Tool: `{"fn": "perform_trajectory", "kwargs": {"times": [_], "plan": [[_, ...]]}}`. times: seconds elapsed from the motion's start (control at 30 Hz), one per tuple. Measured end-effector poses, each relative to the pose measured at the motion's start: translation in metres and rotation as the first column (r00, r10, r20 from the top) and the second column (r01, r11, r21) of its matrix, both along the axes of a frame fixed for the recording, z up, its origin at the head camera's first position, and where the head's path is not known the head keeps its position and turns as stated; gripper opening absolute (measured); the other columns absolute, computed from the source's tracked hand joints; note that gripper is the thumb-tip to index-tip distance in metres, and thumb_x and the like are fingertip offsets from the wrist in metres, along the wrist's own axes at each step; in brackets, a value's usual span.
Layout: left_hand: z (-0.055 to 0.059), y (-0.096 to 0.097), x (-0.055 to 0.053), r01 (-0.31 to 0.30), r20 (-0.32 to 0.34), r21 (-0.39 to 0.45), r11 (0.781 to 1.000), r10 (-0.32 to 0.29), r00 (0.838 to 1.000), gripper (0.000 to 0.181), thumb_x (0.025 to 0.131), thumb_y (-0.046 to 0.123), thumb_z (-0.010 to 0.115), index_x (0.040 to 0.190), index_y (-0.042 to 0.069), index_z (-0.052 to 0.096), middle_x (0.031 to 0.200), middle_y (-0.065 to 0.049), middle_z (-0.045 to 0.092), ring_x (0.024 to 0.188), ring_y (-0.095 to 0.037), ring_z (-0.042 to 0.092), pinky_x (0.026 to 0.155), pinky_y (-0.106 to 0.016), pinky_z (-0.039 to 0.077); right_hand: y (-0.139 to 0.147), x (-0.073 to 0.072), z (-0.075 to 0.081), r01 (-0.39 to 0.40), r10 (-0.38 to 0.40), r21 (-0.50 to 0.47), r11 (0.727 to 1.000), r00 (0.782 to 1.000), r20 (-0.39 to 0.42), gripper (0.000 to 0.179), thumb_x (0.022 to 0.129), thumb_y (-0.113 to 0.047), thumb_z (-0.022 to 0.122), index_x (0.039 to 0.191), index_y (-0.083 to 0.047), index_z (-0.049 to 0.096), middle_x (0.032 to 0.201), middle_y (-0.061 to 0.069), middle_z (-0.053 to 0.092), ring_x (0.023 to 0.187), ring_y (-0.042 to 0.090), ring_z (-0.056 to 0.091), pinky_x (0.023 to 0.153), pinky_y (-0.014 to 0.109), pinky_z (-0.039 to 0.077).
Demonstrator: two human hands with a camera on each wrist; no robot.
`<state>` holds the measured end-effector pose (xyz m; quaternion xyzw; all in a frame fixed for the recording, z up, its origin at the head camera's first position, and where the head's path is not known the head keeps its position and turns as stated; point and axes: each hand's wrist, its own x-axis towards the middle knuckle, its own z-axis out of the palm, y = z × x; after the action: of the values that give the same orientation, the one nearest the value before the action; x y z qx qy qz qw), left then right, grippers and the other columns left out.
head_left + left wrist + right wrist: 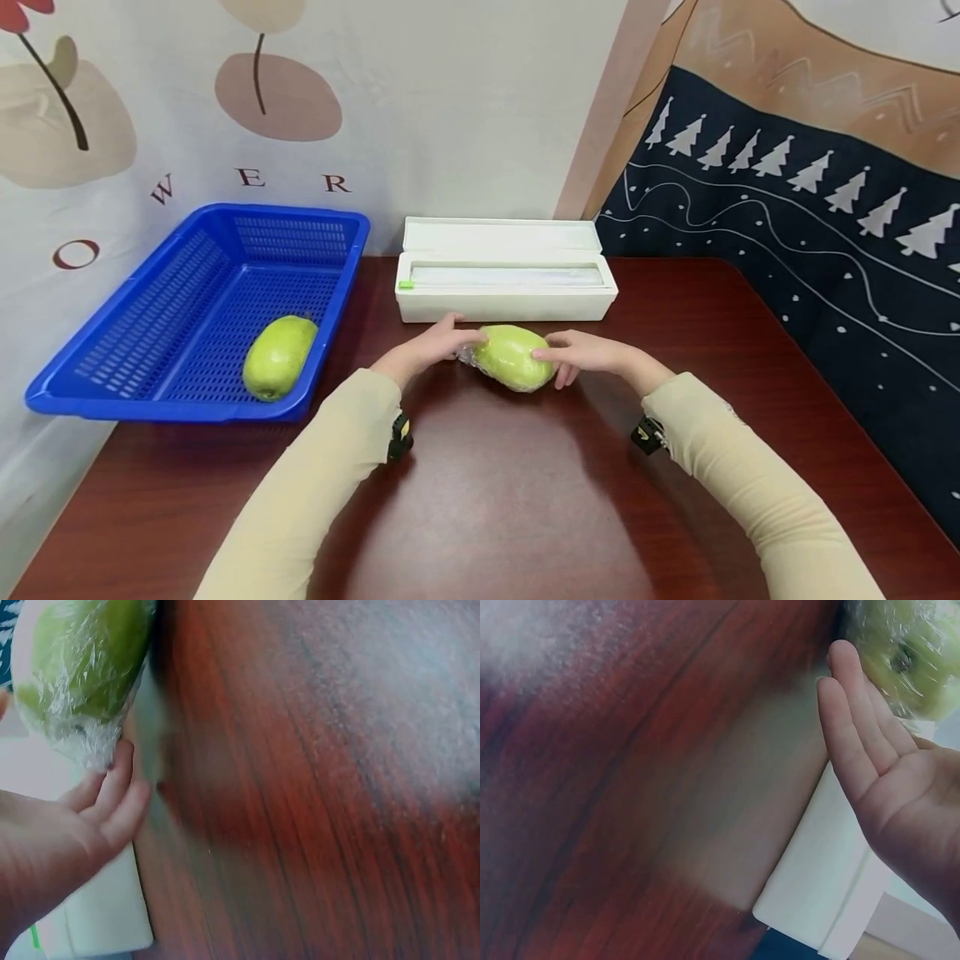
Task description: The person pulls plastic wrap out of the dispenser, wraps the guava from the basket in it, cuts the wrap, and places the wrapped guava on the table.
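Note:
An oval yellow-green fruit [513,357] wrapped in clear cling film is between my hands, just in front of a white cling film dispenser [504,304]. My left hand [433,344] touches its left end. In the left wrist view, extended fingers [112,791] meet the bunched film tail [94,746]. At the other end, my right hand [592,354] lays a fingertip on the film. The right wrist view shows straight fingers [855,727] beside the fruit's dimpled end [904,664]. Part of each hand's contact is hidden.
The dispenser's lid [502,236] stands raised, with a green slider [406,285] at its left. A blue slotted basket [187,408] on the left holds one more yellow-green fruit [279,357]. Printed cloths hang behind the brown table [510,508].

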<state>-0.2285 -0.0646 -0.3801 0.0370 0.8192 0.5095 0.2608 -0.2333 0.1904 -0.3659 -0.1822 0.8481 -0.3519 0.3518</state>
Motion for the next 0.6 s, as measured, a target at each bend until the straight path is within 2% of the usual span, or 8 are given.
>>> {"fn": "perform_trajectory", "kwargs": {"times": [0.1, 0.23, 0.37, 0.43, 0.53, 0.57, 0.6], "plan": [[-0.001, -0.003, -0.001, -0.015, 0.074, 0.072, 0.997, 0.010, 0.997, 0.088, 0.086, 0.021, 0.061, 0.148, 0.000, 0.002, 0.142, -0.024, 0.038, 0.126, -0.031, 0.045, 0.104, -0.042, 0.041, -0.001, -0.001, 0.002, -0.012, 0.014, 0.048, 0.999, 0.999, -0.040, 0.052, 0.095, -0.042, 0.045, 0.123, 0.002, 0.052, 0.095, 0.016, 0.063, 0.080, 0.021, 0.065, 0.073, 0.034, 0.056], [-0.002, -0.003, 0.000, -0.017, 0.095, 0.017, 1.000, 0.015, 0.995, 0.086, 0.086, 0.020, 0.063, 0.146, -0.004, 0.006, 0.139, -0.026, 0.040, 0.119, -0.032, 0.054, 0.094, -0.037, 0.049, 0.000, 0.000, 0.005, -0.003, 0.011, 0.093, 0.996, 0.997, -0.083, 0.051, 0.094, -0.044, 0.045, 0.118, -0.001, 0.057, 0.096, 0.013, 0.058, 0.085, 0.021, 0.060, 0.075, 0.033, 0.054], [-0.002, -0.001, 0.004, -0.024, 0.100, -0.052, 0.998, 0.029, 0.995, 0.067, 0.091, 0.029, 0.057, 0.137, -0.010, 0.027, 0.130, -0.028, 0.047, 0.100, -0.030, 0.063, 0.079, -0.032, 0.055, -0.001, 0.001, 0.007, 0.004, 0.001, 0.070, 0.998, 0.997, -0.075, 0.056, 0.092, -0.042, 0.050, 0.130, -0.001, 0.046, 0.097, 0.013, 0.059, 0.084, 0.022, 0.061, 0.074, 0.034, 0.054], [-0.003, 0.001, 0.005, -0.007, 0.115, -0.061, 0.998, 0.014, 0.993, 0.056, 0.094, 0.031, 0.052, 0.129, -0.010, 0.038, 0.123, -0.028, 0.055, 0.091, -0.025, 0.064, 0.076, -0.031, 0.056, -0.002, 0.001, 0.007, -0.013, 0.018, 0.064, 0.998, 0.997, -0.081, 0.059, 0.091, -0.041, 0.052, 0.132, 0.000, 0.042, 0.096, 0.012, 0.062, 0.081, 0.021, 0.063, 0.073, 0.035, 0.054], [-0.006, 0.005, 0.005, 0.033, 0.133, -0.030, 0.999, -0.029, 0.991, 0.042, 0.097, 0.027, 0.046, 0.119, -0.009, 0.049, 0.112, -0.027, 0.063, 0.081, -0.020, 0.064, 0.076, -0.032, 0.056, -0.004, 0.001, 0.007, -0.022, 0.026, 0.056, 0.998, 0.997, -0.072, 0.056, 0.093, -0.042, 0.049, 0.127, 0.002, 0.045, 0.089, 0.013, 0.065, 0.077, 0.020, 0.065, 0.072, 0.035, 0.055], [-0.020, 0.004, -0.002, 0.054, 0.127, 0.040, 0.998, -0.059, 0.990, 0.038, 0.095, 0.028, 0.049, 0.113, -0.006, 0.054, 0.104, -0.024, 0.066, 0.076, -0.018, 0.064, 0.072, -0.030, 0.056, -0.004, 0.000, 0.007, -0.015, 0.018, 0.045, 0.999, 0.998, -0.061, 0.054, 0.094, -0.042, 0.046, 0.125, 0.003, 0.047, 0.088, 0.014, 0.065, 0.076, 0.021, 0.066, 0.072, 0.035, 0.055], [-0.020, 0.006, -0.002, 0.058, 0.129, 0.062, 0.996, -0.066, 0.989, 0.034, 0.096, 0.024, 0.049, 0.111, -0.006, 0.055, 0.102, -0.023, 0.066, 0.076, -0.019, 0.065, 0.074, -0.031, 0.056, -0.004, 0.000, 0.007, -0.006, 0.007, 0.031, 1.000, 0.999, -0.049, 0.052, 0.096, -0.040, 0.043, 0.123, 0.004, 0.048, 0.087, 0.015, 0.065, 0.077, 0.021, 0.066, 0.072, 0.035, 0.055]]}}
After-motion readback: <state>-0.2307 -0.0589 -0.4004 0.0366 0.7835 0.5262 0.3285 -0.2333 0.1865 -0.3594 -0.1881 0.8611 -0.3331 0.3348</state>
